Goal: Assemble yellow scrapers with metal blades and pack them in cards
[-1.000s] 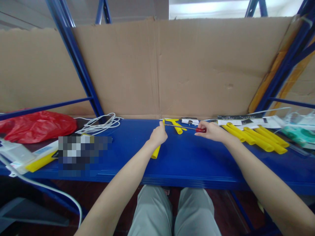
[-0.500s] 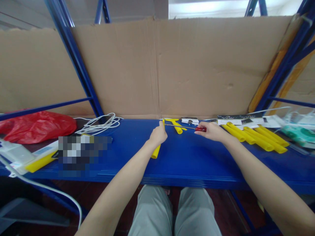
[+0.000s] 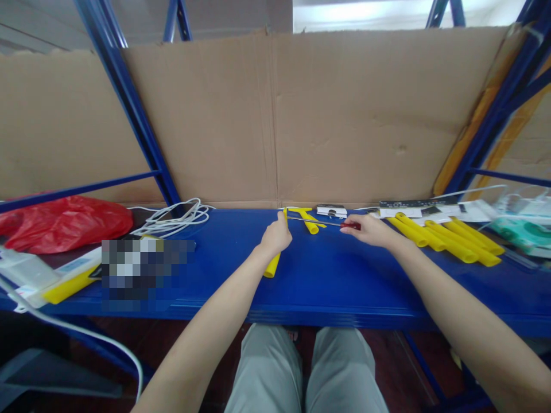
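My left hand [image 3: 276, 234] is wrapped round a yellow plastic handle [image 3: 272, 267], whose tube end sticks out below the fist. In my right hand [image 3: 367, 228] is a screwdriver [image 3: 350, 226] with a red grip, its thin metal shaft pointing left. The shaft's end reaches the upper part of the handle by my left thumb; whether it sits in a screw is too small to tell. Just behind the shaft lies a yellow T-shaped piece [image 3: 310, 225] on the blue shelf [image 3: 327, 275].
Several yellow handles [image 3: 456, 246] lie at the right beside black-and-white packaging [image 3: 400, 207]. A small white-and-black box [image 3: 331, 211] stands at the back. To the left are a coiled white cable [image 3: 189, 215] and a red plastic bag [image 3: 77, 221]. Cardboard [image 3: 275, 115] closes off the back.
Almost nothing differs. Both hands keep their places, with the screwdriver still against the yellow handle; the view has shifted very slightly.
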A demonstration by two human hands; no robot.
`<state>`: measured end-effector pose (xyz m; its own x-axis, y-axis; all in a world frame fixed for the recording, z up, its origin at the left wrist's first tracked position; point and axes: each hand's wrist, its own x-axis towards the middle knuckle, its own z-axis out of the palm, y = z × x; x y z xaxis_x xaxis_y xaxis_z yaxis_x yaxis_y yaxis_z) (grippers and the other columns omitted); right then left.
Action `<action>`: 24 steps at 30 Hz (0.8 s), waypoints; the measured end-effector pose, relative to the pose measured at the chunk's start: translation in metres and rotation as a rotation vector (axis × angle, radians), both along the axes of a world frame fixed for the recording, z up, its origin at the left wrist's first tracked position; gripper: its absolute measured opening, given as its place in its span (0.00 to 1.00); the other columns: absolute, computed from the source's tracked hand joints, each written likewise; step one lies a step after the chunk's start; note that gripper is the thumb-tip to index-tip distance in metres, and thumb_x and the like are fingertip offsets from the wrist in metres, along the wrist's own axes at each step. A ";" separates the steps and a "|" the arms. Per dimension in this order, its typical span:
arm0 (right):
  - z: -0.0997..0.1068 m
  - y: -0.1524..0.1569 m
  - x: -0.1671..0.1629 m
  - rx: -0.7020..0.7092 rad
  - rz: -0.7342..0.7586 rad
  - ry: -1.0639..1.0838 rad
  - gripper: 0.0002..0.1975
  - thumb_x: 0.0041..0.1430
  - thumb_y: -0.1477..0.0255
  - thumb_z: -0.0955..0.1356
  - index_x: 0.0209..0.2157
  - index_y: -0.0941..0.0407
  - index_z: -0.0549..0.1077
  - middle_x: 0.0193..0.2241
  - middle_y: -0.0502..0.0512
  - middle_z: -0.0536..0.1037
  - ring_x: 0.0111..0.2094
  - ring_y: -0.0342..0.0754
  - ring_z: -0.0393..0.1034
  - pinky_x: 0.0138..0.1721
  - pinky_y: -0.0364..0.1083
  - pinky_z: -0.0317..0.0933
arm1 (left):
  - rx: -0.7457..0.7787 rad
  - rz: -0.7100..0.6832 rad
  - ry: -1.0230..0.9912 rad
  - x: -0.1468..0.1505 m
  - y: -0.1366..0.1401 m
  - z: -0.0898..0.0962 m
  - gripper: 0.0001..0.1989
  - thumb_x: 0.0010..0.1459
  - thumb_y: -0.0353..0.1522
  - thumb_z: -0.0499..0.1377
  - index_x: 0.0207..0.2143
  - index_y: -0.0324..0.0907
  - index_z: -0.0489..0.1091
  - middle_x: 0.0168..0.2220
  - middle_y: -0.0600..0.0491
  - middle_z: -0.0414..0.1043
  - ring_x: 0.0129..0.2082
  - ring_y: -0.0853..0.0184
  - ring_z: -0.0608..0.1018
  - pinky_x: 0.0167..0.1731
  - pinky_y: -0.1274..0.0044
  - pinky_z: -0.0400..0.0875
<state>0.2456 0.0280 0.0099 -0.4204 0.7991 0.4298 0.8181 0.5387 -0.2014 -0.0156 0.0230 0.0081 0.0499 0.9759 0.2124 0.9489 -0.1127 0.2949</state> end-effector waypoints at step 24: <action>0.000 0.001 -0.005 0.006 -0.015 -0.029 0.08 0.52 0.65 0.67 0.28 0.54 0.65 0.26 0.54 0.76 0.25 0.47 0.68 0.26 0.44 0.57 | -0.013 0.010 -0.013 -0.002 0.000 0.001 0.19 0.58 0.27 0.50 0.52 0.35 0.53 0.46 0.33 0.72 0.45 0.53 0.77 0.41 0.68 0.70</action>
